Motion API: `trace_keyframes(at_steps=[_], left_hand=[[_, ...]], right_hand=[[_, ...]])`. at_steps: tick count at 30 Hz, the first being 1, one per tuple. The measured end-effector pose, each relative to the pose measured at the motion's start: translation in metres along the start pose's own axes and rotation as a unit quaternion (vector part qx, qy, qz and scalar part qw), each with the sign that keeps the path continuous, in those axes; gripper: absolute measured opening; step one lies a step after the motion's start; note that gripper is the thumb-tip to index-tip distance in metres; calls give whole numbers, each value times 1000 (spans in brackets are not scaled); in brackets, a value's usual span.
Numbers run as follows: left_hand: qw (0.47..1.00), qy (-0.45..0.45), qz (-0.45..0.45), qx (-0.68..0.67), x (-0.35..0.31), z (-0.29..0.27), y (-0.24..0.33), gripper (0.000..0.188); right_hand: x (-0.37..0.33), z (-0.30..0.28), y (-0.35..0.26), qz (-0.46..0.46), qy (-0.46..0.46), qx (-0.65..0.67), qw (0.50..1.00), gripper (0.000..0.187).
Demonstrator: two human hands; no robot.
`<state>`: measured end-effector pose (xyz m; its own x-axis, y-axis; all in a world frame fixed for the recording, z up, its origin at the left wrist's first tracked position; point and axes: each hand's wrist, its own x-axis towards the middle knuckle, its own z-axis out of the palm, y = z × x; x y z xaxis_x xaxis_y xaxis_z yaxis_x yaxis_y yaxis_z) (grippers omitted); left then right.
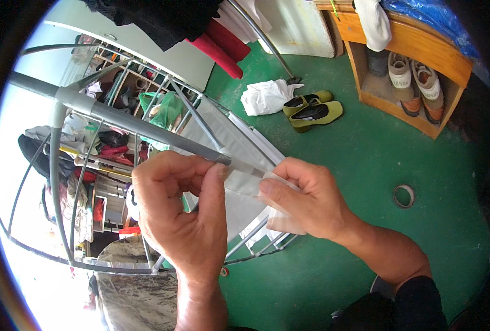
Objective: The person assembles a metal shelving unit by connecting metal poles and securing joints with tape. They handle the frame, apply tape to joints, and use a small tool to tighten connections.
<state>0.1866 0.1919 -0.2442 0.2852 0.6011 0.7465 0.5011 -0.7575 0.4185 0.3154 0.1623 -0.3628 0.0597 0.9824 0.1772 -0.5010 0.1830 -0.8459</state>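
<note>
My left hand (pixel 181 218) covers the grey rail (pixel 134 124) where it meets the clear strip (pixel 245 182); I cannot tell the join. Right-hand fingers (pixel 275 190) hide the strip's far end. Dark garments (pixel 156 19) are cut off by the top edge. Clutter on the shelves (pixel 104 165) behind the rack is too small to identify.

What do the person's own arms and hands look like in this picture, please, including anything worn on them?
Both hands are bare: no gloves, rings or watch show on the left hand or the right hand. The left forearm is uncovered to the picture's lower edge. The right forearm is bare up to a dark sleeve, pushed back near the elbow.
</note>
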Motion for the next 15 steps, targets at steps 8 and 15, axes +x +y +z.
trace_keyframes(at_steps=[8,15], left_hand=[[999,-7,-26,-24,4,6,-1,40],[995,-5,-82,-60,6,9,0,38]], right_hand=[[3,-1,3,-15,7,-20,1000,28],[2,-2,1,2,3,-7,1000,29]])
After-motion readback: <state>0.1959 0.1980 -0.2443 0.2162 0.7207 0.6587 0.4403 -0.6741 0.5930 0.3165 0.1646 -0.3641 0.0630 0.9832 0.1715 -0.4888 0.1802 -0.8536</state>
